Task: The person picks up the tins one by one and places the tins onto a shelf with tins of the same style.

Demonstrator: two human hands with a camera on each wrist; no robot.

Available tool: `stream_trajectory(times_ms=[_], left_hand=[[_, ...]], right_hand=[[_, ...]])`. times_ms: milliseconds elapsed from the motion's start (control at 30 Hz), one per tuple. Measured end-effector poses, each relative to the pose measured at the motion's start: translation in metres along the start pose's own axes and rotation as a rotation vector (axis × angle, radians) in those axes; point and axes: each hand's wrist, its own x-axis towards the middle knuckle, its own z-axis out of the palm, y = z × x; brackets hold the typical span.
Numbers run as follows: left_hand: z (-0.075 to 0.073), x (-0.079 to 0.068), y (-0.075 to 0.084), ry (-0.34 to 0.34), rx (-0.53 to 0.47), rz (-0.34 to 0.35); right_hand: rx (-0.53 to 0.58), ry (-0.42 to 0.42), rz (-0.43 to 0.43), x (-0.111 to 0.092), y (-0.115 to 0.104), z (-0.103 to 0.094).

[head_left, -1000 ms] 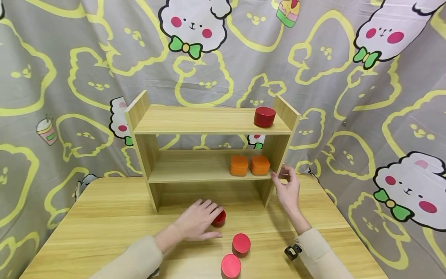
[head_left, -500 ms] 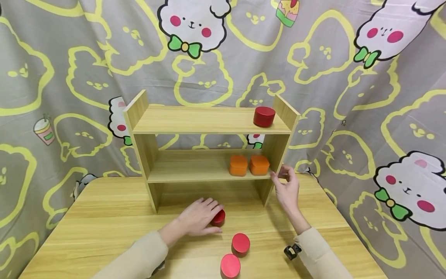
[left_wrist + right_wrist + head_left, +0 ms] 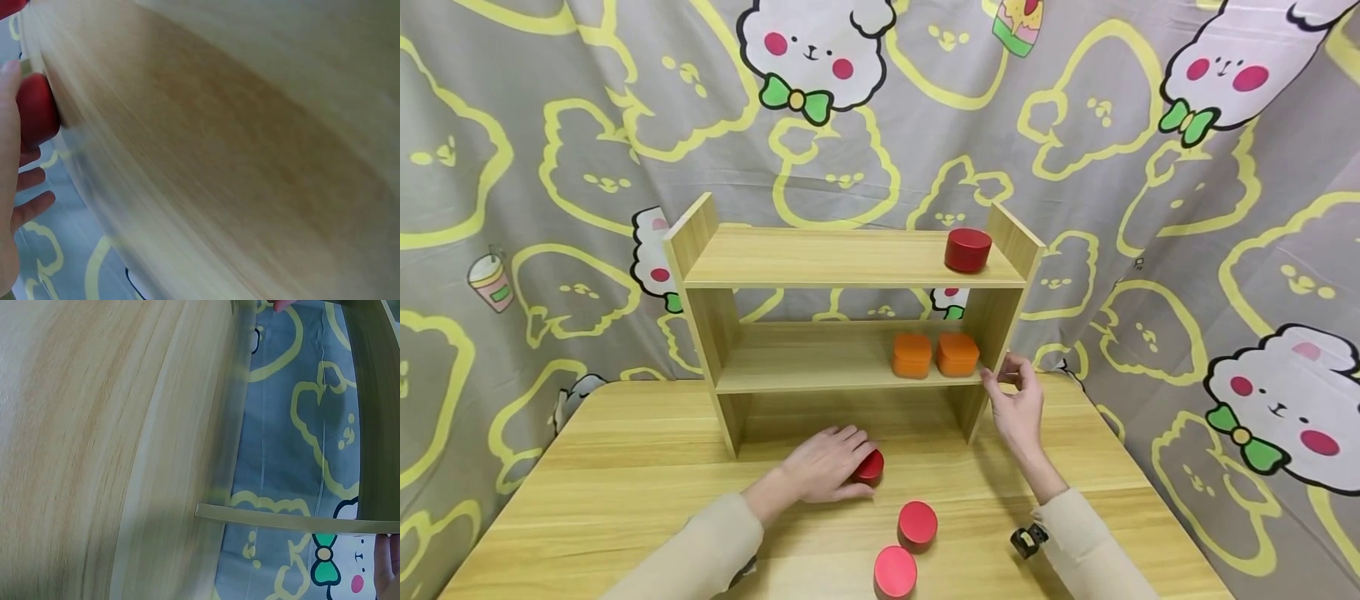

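Observation:
My left hand (image 3: 823,468) rests over a small red round tin (image 3: 868,468) on the table, before the shelf's lower opening. Its fingers lie over the tin's back and left, with the thumb in front. In the left wrist view the red tin (image 3: 39,111) sits between the thumb and the fingers (image 3: 32,208). My right hand (image 3: 1018,400) grips the right side panel of the wooden shelf (image 3: 850,379), thumb at the front edge. The right wrist view catches only some fingers (image 3: 386,565) against the panel. Two more red tins (image 3: 917,525) (image 3: 896,572) stand nearer me.
Two orange square tins (image 3: 912,356) (image 3: 957,355) stand at the right of the middle board. Another red tin (image 3: 967,251) is on the top board, right side. A patterned curtain (image 3: 850,150) hangs behind the wooden table (image 3: 625,483).
The left thumb has drawn slightly closer to the red tin, and the fingers have shifted a little over it. My right hand keeps its place on the shelf.

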Motion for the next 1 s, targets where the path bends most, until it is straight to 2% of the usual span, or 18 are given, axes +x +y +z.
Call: stream_trajectory(times_ms=[200, 600, 1000], left_hand=[[0.0, -0.001, 0.001, 0.021, 0.022, 0.008], [0.001, -0.007, 0.001, 0.023, -0.018, -0.007], [-0.009, -0.011, 0.001, 0.095, -0.036, -0.011]], right_hand=[[0.006, 0.002, 0.018, 0.0, 0.002, 0.0], [0.005, -0.002, 0.029, 0.0, 0.001, 0.0], [0.005, -0.002, 0.041, 0.001, 0.002, 0.0]])
